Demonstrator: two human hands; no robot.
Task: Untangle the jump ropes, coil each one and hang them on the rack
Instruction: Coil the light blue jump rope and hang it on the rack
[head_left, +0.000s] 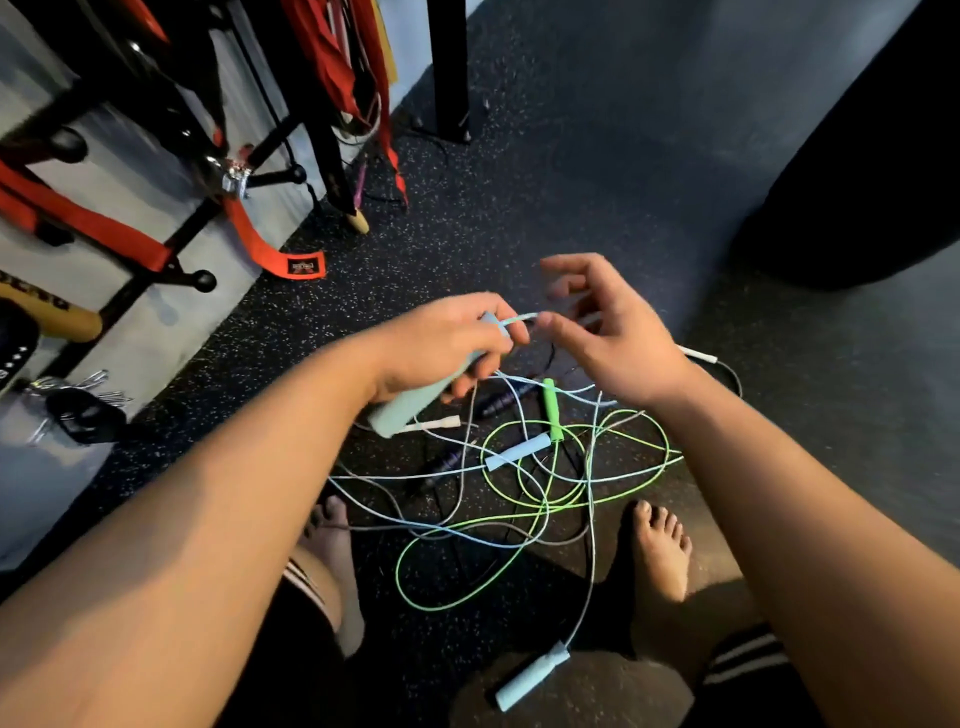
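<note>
Left hand (447, 348) grips a mint rope handle (408, 408), top hidden; right hand (618, 338) hangs loose, thumb perhaps touching the cord (521, 317).

Green, pale-blue and dark jump ropes (519, 451) lie tangled together, one mint handle (410, 408) raised.

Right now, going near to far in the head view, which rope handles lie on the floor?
Light blue handle by the feet, light blue handle in the tangle, green handle, white handle at right.
</note>
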